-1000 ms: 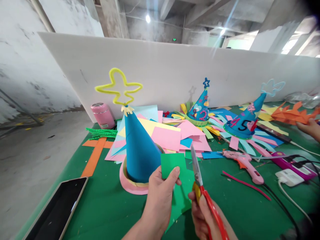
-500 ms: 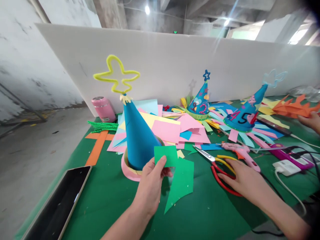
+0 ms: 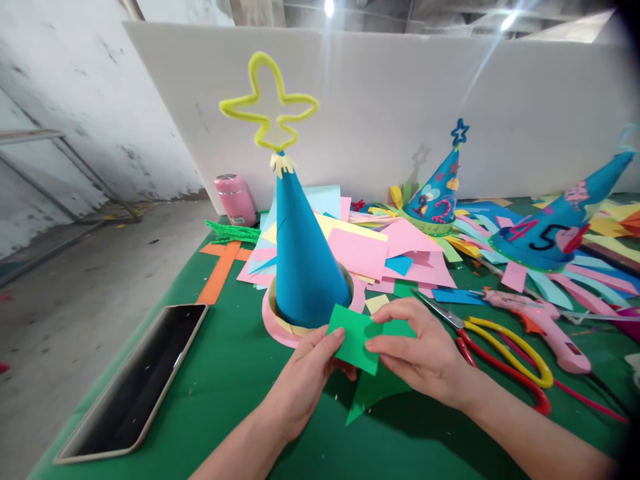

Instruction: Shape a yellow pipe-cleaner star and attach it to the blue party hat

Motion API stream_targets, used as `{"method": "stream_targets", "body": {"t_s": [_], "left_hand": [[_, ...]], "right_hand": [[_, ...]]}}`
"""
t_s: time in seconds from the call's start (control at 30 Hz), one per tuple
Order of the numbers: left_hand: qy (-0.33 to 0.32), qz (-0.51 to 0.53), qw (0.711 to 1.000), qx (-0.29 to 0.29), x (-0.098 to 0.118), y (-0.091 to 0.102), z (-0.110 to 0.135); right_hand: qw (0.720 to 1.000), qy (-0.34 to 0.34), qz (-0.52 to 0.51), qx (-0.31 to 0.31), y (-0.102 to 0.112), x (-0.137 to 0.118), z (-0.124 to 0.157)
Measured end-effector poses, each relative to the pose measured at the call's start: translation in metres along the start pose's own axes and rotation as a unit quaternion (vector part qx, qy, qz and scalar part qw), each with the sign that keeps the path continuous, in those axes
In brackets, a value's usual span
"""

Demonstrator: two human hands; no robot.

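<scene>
My left hand (image 3: 313,363) pinches the left edge of a small green paper piece (image 3: 356,339). At its right edge, the thumb and fingers of my right hand (image 3: 420,350) close on the same piece. Under and behind my right hand lies a larger green paper scrap (image 3: 373,393), partly covered. Just behind my hands stands a blue paper cone hat (image 3: 310,267) with a pink brim and a yellow pipe-cleaner shape (image 3: 270,107) on its tip. Scissors (image 3: 500,353) with red and yellow handles lie on the table beyond my right hand.
A phone (image 3: 135,387) lies at the left, near orange paper strips (image 3: 220,273). A pink flask (image 3: 235,200) stands behind. Paper sheets (image 3: 357,250) and two decorated hats (image 3: 435,193) fill the back. At the right lies a pink glue gun (image 3: 540,320) with its cord.
My right hand has let go of the scissors and moved left onto the small green paper piece. The view has turned right, and the co-worker's hand is out of sight.
</scene>
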State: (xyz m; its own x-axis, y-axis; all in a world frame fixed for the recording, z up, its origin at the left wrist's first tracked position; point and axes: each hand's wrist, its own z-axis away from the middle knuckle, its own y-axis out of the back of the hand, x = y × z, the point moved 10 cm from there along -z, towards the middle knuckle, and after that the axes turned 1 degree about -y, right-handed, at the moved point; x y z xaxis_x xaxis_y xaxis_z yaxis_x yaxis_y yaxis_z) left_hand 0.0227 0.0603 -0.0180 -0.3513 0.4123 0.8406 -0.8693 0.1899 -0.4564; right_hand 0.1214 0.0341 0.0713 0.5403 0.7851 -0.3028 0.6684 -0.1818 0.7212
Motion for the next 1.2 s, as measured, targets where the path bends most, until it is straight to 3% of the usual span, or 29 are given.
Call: {"method": "stream_targets", "body": {"t_s": [0.13,0.3,0.5,0.63,0.87,0.97,1.2], "left_hand": [[0.006,0.052,0.999,-0.012,-0.003,0.001,-0.002],[0.005,0.109,0.994,-0.028,-0.004,-0.001,-0.005],[0.007,0.049,0.998,-0.049,-0.006,-0.004,-0.004],[0.009,0.017,0.998,-0.058,-0.008,-0.007,-0.002],[0.011,0.0,0.997,-0.074,-0.01,-0.014,-0.001],[0.011,-0.016,0.997,-0.073,-0.011,-0.013,-0.001],[0.0,-0.109,0.992,-0.066,-0.011,-0.01,0.001]], "right_hand": [[0.999,0.025,-0.018,0.016,-0.001,0.002,0.001],[0.996,-0.004,-0.085,-0.011,-0.009,0.009,0.001],[0.97,-0.14,-0.199,0.013,-0.019,0.032,0.003],[0.937,-0.247,-0.243,0.036,-0.023,0.046,0.009],[0.875,-0.381,-0.296,0.017,-0.041,0.06,0.023],[0.859,-0.405,-0.313,0.021,-0.044,0.064,0.027],[0.854,-0.406,-0.322,0.042,-0.04,0.066,0.025]]}}
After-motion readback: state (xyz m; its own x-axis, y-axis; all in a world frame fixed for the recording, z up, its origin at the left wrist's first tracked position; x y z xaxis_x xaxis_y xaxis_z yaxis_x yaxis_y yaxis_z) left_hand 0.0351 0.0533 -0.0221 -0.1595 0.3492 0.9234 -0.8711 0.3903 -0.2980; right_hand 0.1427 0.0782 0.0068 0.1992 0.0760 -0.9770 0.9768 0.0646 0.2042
